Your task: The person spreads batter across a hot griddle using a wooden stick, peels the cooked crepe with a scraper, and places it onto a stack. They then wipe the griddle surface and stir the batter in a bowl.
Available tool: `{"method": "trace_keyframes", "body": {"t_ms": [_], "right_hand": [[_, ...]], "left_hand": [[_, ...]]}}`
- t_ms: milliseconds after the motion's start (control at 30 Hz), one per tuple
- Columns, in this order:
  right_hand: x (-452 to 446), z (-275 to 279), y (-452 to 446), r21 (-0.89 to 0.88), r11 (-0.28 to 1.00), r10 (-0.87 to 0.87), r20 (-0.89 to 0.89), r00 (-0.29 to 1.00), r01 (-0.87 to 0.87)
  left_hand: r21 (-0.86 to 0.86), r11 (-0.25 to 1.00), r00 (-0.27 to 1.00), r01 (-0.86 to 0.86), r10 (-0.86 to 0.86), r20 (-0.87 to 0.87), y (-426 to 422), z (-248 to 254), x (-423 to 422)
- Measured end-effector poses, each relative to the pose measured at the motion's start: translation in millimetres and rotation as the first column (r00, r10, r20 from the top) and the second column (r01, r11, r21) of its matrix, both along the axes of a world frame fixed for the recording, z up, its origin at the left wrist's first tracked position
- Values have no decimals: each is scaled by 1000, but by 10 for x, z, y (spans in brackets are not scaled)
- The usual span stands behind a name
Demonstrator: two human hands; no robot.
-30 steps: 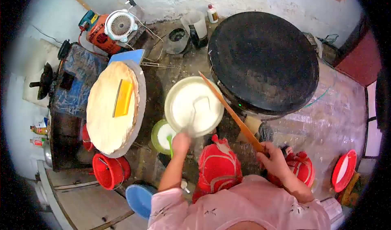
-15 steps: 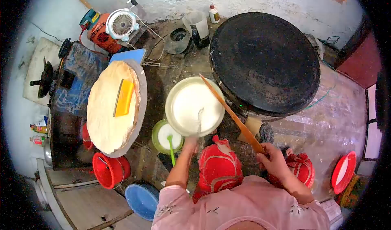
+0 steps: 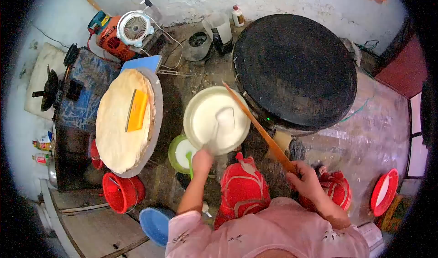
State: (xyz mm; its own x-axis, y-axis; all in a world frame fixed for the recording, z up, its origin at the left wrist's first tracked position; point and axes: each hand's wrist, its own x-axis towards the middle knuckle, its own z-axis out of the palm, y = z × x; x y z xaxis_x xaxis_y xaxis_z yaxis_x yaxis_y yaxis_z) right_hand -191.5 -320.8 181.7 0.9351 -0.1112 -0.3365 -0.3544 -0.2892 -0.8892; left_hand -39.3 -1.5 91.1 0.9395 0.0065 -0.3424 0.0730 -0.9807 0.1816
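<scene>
My left hand (image 3: 202,162) is closed around the handle of a ladle (image 3: 224,117), blurred by motion, whose head is in the white batter (image 3: 205,116) inside a pale bowl (image 3: 187,121). In my right hand (image 3: 305,180) is a long wooden spatula (image 3: 262,132), slanting up and left so its tip passes over the bowl's right rim. A round black griddle (image 3: 294,71) stands just beyond the spatula. Beside the bowl, at lower left, sits a smaller green bowl (image 3: 173,155) of white liquid with a green spoon (image 3: 189,162) in it.
To the left, a stack of thin flatbreads (image 3: 114,121) carries a yellow scraper (image 3: 138,111). Below it are a red bucket (image 3: 119,198) and a blue basin (image 3: 157,226). A small fan (image 3: 135,28) and a gas cylinder (image 3: 114,43) stand at the back left. A red basin (image 3: 381,198) is at far right.
My left hand has shifted slightly left, and the ladle's head now shows in the batter. My right hand and the spatula have stayed almost still.
</scene>
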Motion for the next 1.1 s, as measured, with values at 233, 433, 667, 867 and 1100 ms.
{"method": "trace_keyframes", "body": {"t_ms": [233,433,667,867,1100], "right_hand": [[27,-27,-2,43,996,71,128,989,-77],[64,140,23,48,999,30,-112,993,-25],[57,49,24,154,986,-51,-49,998,58],[35,24,-40,6,999,-47,123,991,47],[60,233,-206,131,985,-116,23,993,112]], "left_hand": [[-85,996,1000,-16,18,21,157,-55,-129],[-67,990,992,-123,120,-47,277,-801,-156],[-459,73,465,-885,191,-865,13,-460,-39],[-415,-237,433,-879,-29,-901,326,235,-281],[-578,-270,606,-770,-26,-795,622,1033,-455]]}}
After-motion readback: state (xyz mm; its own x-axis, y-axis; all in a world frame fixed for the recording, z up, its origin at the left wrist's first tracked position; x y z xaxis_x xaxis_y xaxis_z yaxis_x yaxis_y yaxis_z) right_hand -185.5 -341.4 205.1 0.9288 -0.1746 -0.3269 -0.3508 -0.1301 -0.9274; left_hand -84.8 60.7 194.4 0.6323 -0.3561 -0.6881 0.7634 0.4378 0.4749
